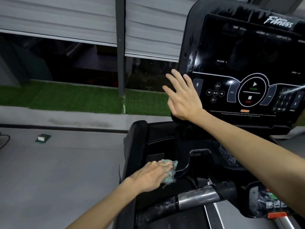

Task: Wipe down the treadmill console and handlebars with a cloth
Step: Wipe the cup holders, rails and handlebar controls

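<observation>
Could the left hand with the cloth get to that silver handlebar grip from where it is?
Probably yes: the left hand presses the cloth on the tray close by the handlebar, with nothing between them.

- The console (244, 66) is glossy black plastic with reflections.
- The cloth (171, 172) is coarse, open-weave teal fabric.
- The handlebar (198, 198) has a scuffed, shiny metal sleeve between matt black grips.

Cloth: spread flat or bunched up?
Bunched: the cloth lies crumpled under the left hand on the console tray, ragged edges poking out.
</observation>
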`<state>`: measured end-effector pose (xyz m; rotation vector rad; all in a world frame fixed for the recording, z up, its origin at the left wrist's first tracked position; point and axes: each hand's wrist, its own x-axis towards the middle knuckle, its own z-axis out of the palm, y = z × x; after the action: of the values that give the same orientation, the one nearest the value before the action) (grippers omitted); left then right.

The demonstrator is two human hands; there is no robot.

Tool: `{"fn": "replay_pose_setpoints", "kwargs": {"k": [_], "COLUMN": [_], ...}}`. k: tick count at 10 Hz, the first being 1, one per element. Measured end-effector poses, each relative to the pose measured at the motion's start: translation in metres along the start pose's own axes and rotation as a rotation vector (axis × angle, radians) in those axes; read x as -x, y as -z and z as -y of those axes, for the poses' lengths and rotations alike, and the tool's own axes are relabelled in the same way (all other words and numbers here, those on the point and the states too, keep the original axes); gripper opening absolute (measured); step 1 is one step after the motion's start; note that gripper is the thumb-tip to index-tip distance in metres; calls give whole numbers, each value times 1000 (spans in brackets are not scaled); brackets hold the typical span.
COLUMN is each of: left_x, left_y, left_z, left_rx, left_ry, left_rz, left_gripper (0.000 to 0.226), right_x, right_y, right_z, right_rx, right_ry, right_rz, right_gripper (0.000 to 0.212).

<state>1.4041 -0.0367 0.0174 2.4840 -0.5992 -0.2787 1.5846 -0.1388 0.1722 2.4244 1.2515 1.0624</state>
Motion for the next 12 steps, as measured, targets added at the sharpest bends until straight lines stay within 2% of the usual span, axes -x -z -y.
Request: {"fn": "replay_pose_setpoints", "kwargs": {"k": [2,3,4,5,6,7,9,12], "left_x": [38,39,32,6,-24,-25,10,43], "left_y": [-2,-4,-15,-24,-20,-22,-20,-11], "left_z": [37,38,30,5,-26,-26,14,43], "left_rx": [-30,-40,-135,-116,-96,-81,-140,-184], "left_ry": [-29,-44,-108,-136,-108,-93,-143,-172], "left_rz": [-62,-78,-183,-250,-222,-227,-224,-203], "left_gripper": [33,35,42,51,45,48,56,46], "right_x": [1,1,1,1,1,1,0,1], "right_y": [-1,-1,-1,-1,-1,-1,-2,-1], "right_z": [0,0,0,0,0,-1,0,0], "right_rx": [2,-1,3,13,13,14,4,-6], "right_ry": [2,4,5,5,8,9,7,6], "right_rz": [-6,-14,-15,-13,-5,-2,-9,-28], "right_gripper": [40,40,40,40,40,40,40,39]}}
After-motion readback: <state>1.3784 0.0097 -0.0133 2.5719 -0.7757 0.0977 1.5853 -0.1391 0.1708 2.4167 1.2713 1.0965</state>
